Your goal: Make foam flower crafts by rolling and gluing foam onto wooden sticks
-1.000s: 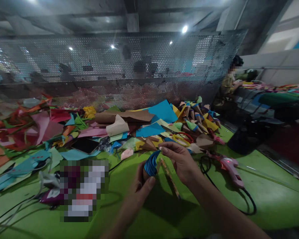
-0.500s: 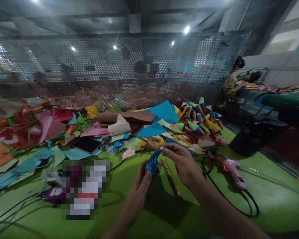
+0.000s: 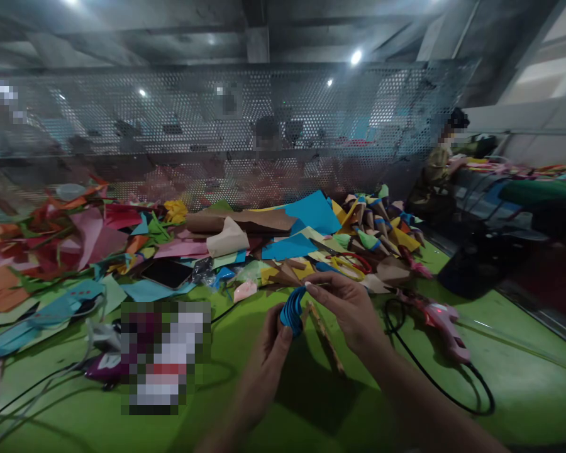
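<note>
Cupping the lower part of a layered blue paper piece (image 3: pixel 291 313) between thumb and fingers, the left hand (image 3: pixel 273 343) holds it above the green table (image 3: pixel 226 402), near the middle. The right hand (image 3: pixel 346 308) keeps a narrow pinch at its upper tip. Its long axis slants, that tip pointing far and right. Just right of it shows a mottled brown stick (image 3: pixel 327 341). A pink glue gun (image 3: pixel 448 328) lies farther right; near left, a blurred white panel (image 3: pixel 174 349) carries a red band, its writing unreadable. Farther off lie a black phone (image 3: pixel 166 272) and red-and-yellow-handled scissors (image 3: pixel 353 274). Far left, a clear plastic bowl (image 3: pixel 70 191) sits among paper scraps (image 3: pixel 97 236), contents indistinct.
</note>
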{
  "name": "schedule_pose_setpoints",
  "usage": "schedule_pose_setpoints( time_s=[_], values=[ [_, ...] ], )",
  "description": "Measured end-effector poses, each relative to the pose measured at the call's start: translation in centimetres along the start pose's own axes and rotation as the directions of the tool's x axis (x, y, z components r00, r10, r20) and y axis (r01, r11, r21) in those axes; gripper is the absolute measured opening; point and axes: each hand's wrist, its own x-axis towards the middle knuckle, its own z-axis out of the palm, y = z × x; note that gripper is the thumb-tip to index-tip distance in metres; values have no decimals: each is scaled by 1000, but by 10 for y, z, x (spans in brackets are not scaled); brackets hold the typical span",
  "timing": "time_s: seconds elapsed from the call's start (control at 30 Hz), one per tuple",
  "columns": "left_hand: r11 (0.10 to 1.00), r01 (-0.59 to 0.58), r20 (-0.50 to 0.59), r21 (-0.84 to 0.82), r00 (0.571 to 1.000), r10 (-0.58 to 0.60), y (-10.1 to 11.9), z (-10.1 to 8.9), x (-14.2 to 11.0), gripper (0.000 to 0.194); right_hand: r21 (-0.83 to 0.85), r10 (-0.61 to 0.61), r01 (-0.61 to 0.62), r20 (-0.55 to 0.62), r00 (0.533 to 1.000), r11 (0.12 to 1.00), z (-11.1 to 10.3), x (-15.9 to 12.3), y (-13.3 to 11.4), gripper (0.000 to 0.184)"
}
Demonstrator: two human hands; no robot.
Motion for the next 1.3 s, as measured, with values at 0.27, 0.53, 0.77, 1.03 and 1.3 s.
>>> schedule_pose_setpoints(
  time_s=[0.27,0.53,0.77,1.03,1.3],
  values=[
    [999,26,-22,37,999,-25,-2,-1,0,61,-132,-131,131,10,991,983,-1,-1,0,16],
    [984,148,-100,-97,982,-158,-10,-6,-1,75,-148,-159,164,46,986,975,-3,-1,-6,17],
    [950,192,12,-245,981,-195,-20,-12,1,74,158,-10,-8,113,994,987,-3,1,-8,33],
    [903,243,193,-354,964,-183,-9,-8,-1,63,163,-2,-34,214,977,986,-8,3,-8,23],
    [918,252,205,-305,959,-195,-6,-8,-3,61,197,-13,-30,211,977,980,-8,2,-7,19]
  ],
)
